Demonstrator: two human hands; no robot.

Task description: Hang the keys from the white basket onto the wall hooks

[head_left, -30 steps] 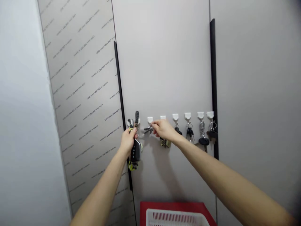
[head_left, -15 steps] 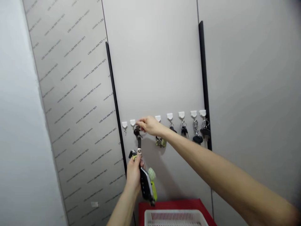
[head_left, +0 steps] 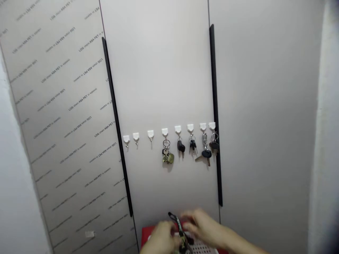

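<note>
Low in the view, my left hand [head_left: 164, 238] is closed around part of a bunch of keys [head_left: 182, 243] with a dark patterned strap [head_left: 176, 221]. The strap's loop points up between the hands. Just to the right of the bunch is my right hand [head_left: 202, 225], its fingers smeared by motion. Whether it grips part of the bunch I cannot tell. Both hands are over a white slotted basket [head_left: 200, 247] on a red surface [head_left: 146, 231]. Several white hooks stand in a row above; the three at the left, such as the leftmost hook [head_left: 126, 139], carry no keys.
Keys hang from the other hooks: a brass-coloured set [head_left: 167, 156], dark-headed keys [head_left: 181, 146], another black set [head_left: 193, 144], a set on a clip [head_left: 206, 153], and one [head_left: 214, 144] beside a long black handle [head_left: 215, 106]. Another black handle [head_left: 116, 120] runs at left.
Both hands have dropped from the hook row to the basket, carrying the keys. The hooks at the left now show no keys. The view has shifted right.
</note>
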